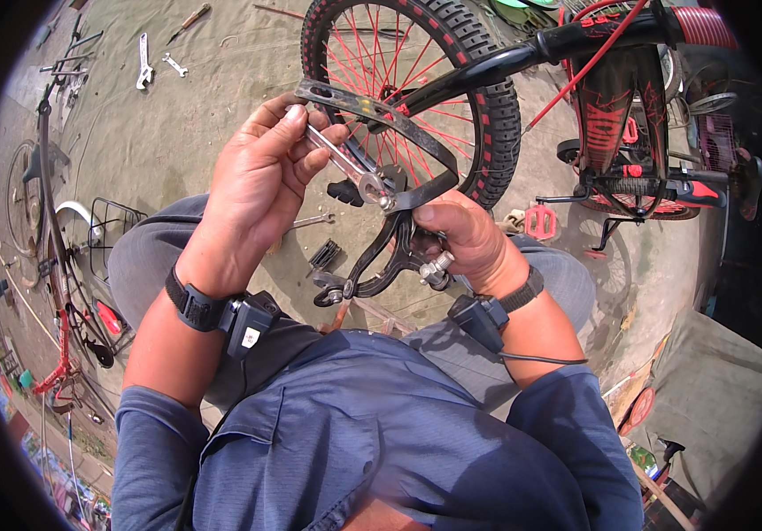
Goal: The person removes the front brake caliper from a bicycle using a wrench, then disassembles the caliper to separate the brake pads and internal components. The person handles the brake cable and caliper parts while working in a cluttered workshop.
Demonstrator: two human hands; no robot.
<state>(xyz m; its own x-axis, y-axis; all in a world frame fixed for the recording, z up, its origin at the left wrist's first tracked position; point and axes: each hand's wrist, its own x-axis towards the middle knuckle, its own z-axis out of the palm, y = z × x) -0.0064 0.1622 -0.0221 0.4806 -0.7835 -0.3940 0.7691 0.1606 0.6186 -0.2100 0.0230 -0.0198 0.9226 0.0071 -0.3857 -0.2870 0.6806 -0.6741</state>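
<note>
My left hand pinches a silver wrench between thumb and fingers. The wrench's head sits at a small bolt where a bent dark metal strap meets a black bicycle brake caliper. The strap's far end passes by my left fingertips; whether they also grip it I cannot tell. My right hand is closed around the caliper's right side, thumb pressed near the strap's lower end. Part of the caliper is hidden behind my right fingers. A silver cable clamp bolt sticks out below that hand.
A black and red bicycle's knobby wheel stands just ahead. An adjustable wrench, a small wrench and a screwdriver lie on the green ground cloth. A black ribbed block lies between my knees. Other bicycle frames stand left.
</note>
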